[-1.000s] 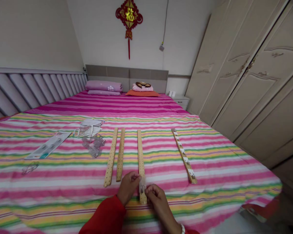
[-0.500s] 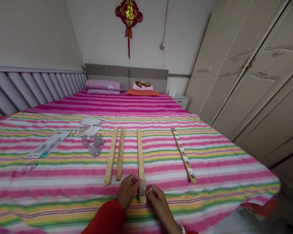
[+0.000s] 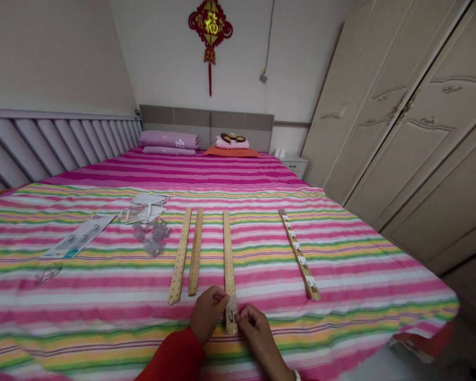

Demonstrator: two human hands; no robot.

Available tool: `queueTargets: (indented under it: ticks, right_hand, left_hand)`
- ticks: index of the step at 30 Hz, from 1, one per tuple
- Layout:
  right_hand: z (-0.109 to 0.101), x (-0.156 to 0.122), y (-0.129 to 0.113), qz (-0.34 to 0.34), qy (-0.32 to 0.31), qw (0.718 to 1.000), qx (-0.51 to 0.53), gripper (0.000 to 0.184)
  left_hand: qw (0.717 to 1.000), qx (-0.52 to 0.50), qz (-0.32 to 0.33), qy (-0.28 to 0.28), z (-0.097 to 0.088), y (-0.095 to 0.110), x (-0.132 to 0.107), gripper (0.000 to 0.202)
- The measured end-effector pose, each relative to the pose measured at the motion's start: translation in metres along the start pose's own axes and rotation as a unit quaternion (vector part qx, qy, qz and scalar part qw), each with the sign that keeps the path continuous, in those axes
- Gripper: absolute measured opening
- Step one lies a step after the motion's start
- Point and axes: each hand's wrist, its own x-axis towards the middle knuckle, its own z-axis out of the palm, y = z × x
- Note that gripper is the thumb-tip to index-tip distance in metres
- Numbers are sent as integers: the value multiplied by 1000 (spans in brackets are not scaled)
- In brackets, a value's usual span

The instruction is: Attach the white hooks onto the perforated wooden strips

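A clear adhesive hook (image 3: 231, 313) with a small metal hook rests on the near end of a wooden strip with rows of holes (image 3: 228, 254). On its left upper edge, my left hand (image 3: 209, 312) has thumb and fingertips pinched together. My right hand (image 3: 254, 325) pinches at its right edge; the exact contact is too small to make out. To the left lie two more perforated wooden strips, a longer one (image 3: 180, 254) and a shorter one (image 3: 195, 254). Off to the right, another wooden strip (image 3: 292, 238) bears several white-backed metal hooks.
On the left of the striped sheet (image 3: 115, 317) are a pile of clear adhesive hooks (image 3: 154, 238), white packets (image 3: 145, 206), a long hook package (image 3: 79, 235) and thin metal rings (image 3: 48, 272). Folded bedding (image 3: 168, 140) lies at the headboard; a wardrobe (image 3: 416, 121) stands right.
Both hands stay at the near end of the strip, almost in the same place. The metal part of the hook looks slightly turned. The camera view has shifted a little.
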Motion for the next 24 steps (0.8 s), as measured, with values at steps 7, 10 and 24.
queueTargets:
  ticks: [7,10,24]
  right_hand:
    - [8,-6,5,148,-46,985,79,39]
    - [11,-6,3,149,-45,982,104,39]
    - [8,0,2,139,-54,977,155,37]
  left_hand:
    - [999,-14,-6,28,2,-6,0,18]
    - [1000,-15,-23,13,1,-9,0,22]
    - [958,-166,-206,-112,0,-8,14,23]
